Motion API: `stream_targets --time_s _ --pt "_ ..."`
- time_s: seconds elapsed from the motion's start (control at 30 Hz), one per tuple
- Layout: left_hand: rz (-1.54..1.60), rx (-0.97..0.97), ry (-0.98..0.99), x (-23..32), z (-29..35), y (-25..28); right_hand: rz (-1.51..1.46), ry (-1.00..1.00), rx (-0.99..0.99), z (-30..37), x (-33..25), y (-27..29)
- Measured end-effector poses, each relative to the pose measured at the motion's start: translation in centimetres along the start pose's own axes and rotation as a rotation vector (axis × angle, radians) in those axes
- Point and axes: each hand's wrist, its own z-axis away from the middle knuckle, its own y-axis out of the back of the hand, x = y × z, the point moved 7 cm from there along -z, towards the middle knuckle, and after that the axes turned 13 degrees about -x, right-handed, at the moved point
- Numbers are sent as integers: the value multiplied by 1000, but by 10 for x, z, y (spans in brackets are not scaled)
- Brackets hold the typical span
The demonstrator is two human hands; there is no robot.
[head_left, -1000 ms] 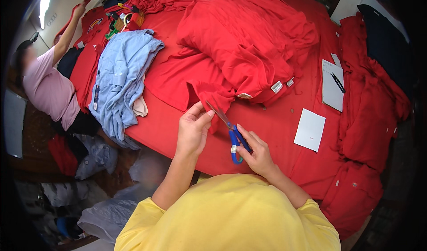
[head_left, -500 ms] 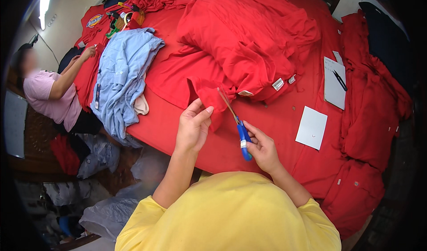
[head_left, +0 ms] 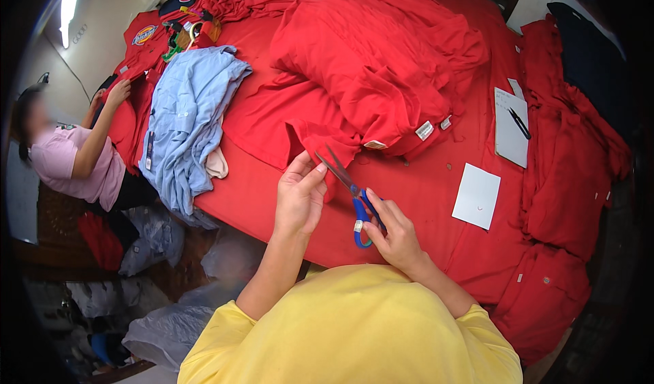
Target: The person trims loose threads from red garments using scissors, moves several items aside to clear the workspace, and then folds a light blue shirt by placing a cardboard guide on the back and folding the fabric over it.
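Note:
My left hand (head_left: 298, 197) pinches the edge of a red shirt (head_left: 320, 142) between thumb and fingertips. In my right hand (head_left: 396, 237) is a pair of scissors (head_left: 351, 188) with blue handles. The blades are a little apart and point away from me, their tips beside my left thumb and over the red cloth. My fingertips hide the exact bit of cloth in the pinch. Just beyond, a heap of red shirts (head_left: 381, 64) lies with white labels showing along its near edge.
Light blue shirts (head_left: 191, 112) lie left on the red-covered table (head_left: 402, 207). Right are white paper (head_left: 477, 197), a notepad (head_left: 509, 135) with a black pen (head_left: 520, 123), and red garment stacks (head_left: 565, 166). A co-worker (head_left: 78, 156) handles red cloth at the far left. Plastic bags (head_left: 170, 329) lie below.
The scissors have turned flatter, with both blue handle loops now showing, and their tips have swung left to my left thumb. The co-worker's hands have shifted up and left.

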Motion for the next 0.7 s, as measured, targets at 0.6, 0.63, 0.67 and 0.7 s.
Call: stream_targets --time_s 0.6,0.63,0.67,0.7 --pt "18 56 45 -3 1 6 -148 -83 -46 4 6 -5" --pt "4 38 48 -2 1 6 -98 -57 -41 4 3 -4" --pt "-10 20 50 -2 1 5 -109 -62 -39 2 3 -3" --pt "-24 3 53 -2 2 5 -120 -68 -38 0 2 -2"
